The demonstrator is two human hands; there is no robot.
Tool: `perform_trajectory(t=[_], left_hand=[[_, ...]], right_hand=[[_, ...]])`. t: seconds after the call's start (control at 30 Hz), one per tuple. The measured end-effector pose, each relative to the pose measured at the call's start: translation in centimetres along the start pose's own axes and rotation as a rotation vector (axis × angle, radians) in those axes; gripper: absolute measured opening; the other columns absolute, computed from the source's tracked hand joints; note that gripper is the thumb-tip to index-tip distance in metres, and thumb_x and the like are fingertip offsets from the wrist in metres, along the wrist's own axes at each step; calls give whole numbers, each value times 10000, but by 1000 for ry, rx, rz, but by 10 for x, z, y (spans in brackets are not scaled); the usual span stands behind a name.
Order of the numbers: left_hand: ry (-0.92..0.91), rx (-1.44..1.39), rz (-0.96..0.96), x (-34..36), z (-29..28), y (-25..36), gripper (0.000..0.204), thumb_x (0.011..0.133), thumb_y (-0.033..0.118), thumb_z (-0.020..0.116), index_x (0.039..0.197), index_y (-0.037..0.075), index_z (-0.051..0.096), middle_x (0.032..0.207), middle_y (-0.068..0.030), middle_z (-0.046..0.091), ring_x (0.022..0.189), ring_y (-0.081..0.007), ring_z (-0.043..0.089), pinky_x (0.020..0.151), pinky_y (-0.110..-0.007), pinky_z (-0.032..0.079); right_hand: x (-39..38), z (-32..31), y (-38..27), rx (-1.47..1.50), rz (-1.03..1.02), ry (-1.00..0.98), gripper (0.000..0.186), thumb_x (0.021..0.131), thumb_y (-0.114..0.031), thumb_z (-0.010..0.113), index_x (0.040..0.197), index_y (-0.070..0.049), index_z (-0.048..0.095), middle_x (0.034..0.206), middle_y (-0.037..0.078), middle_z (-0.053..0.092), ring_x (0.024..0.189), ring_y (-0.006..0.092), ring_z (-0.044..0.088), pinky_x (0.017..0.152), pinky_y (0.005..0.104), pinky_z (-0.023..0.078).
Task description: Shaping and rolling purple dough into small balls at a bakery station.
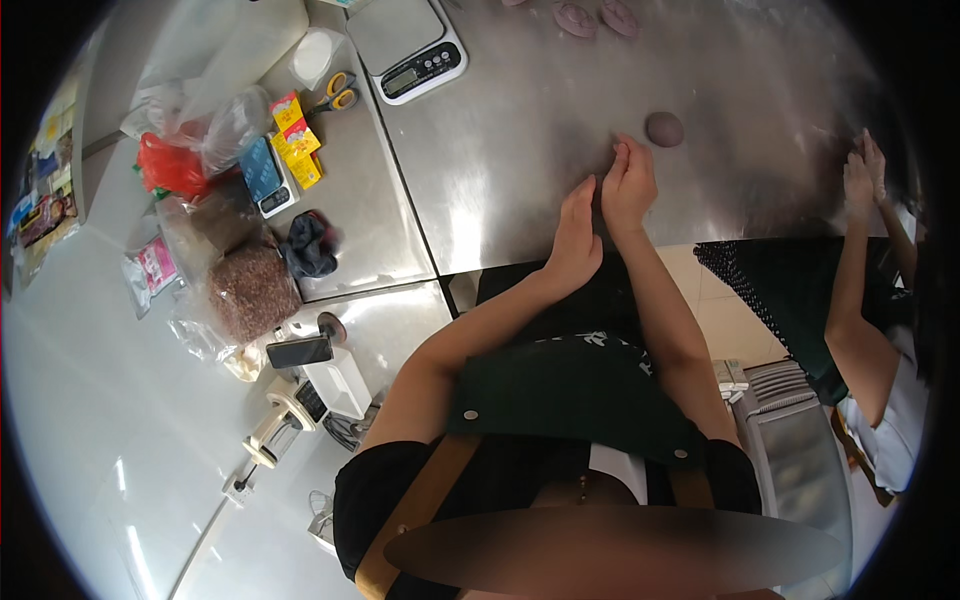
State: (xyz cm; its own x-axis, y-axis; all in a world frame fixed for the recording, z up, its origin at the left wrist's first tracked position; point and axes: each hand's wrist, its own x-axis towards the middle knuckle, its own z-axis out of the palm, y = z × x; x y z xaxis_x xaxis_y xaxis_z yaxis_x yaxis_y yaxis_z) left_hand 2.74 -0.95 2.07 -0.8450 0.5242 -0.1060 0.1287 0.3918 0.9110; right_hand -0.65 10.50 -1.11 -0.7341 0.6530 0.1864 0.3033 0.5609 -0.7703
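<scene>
My left hand (576, 232) and my right hand (630, 187) are close together over the steel table, palms turned toward each other with a narrow gap between. The left fingers are stretched out. Those of the right hand are extended and slightly bent, and nothing shows between the palms. Just beyond my right fingertips rests a smooth purple-brown dough ball (664, 129), apart from the hand. Farther off, at the top edge, lie two pinkish-purple molded pastries (575, 19), with part of another cut off by the picture's edge.
A kitchen scale (422, 75) stands at the far left of the steel table (520, 110). Left of the seam are scissors (342, 92), yellow packets (296, 140), a small scale (267, 178), a dark cloth (309, 244) and a bag of brown granules (252, 291). A co-worker's gloved hands (862, 178) are at right.
</scene>
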Motion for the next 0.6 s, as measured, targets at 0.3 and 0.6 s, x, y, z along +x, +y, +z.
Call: perform_trajectory(t=[0.3,0.6], left_hand=[[-33,-81,-62,3,-1,-12,740,693,-103,404,1403,-55,201,1408,-238,281,1335,-348,274,1119,-380,207],[-75,-71,24,-20,1,7,768,683,-116,400,1413,-51,172,1417,-237,263,1335,-359,266,1119,-380,202]], right_hand=[[-7,-6,14,-127,-70,-48,186,861,-67,505,1006,-89,619,906,87,620,804,286,617,660,378,488],[-9,-17,3,-88,9,-91,193,867,-67,497,1018,-89,615,922,91,619,812,291,616,675,378,489]])
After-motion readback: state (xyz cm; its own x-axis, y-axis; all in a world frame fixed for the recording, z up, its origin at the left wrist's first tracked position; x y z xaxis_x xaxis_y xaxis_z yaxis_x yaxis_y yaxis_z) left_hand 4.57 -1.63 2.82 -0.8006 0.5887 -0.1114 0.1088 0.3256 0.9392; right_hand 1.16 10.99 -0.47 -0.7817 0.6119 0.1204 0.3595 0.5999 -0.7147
